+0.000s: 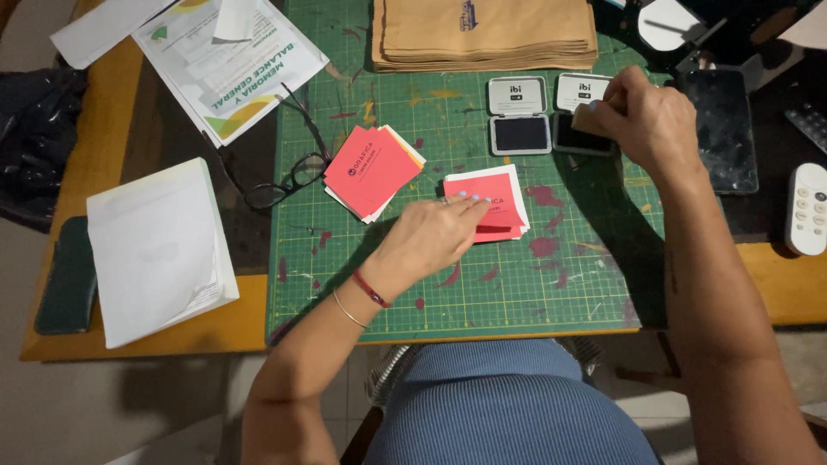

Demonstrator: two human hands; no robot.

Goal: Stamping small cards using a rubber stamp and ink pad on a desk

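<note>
Stamping red cards on green cutting mat [482,284].
Left hand [431,234] flat, fingers extended, pinning red card stack [500,202] mid-mat; right hand [650,120] closed around wooden stamp [589,118], pressed onto open ink pad [579,136].

counts on the green cutting mat [482,293] and table [775,284]

two open ink pads [519,116] [581,116], two piles of red cards [372,170] [491,205], one stack of brown envelopes [484,33], one pair of glasses [289,179], one white remote [808,208] and two hands [435,234] [648,120] are counted.
</note>
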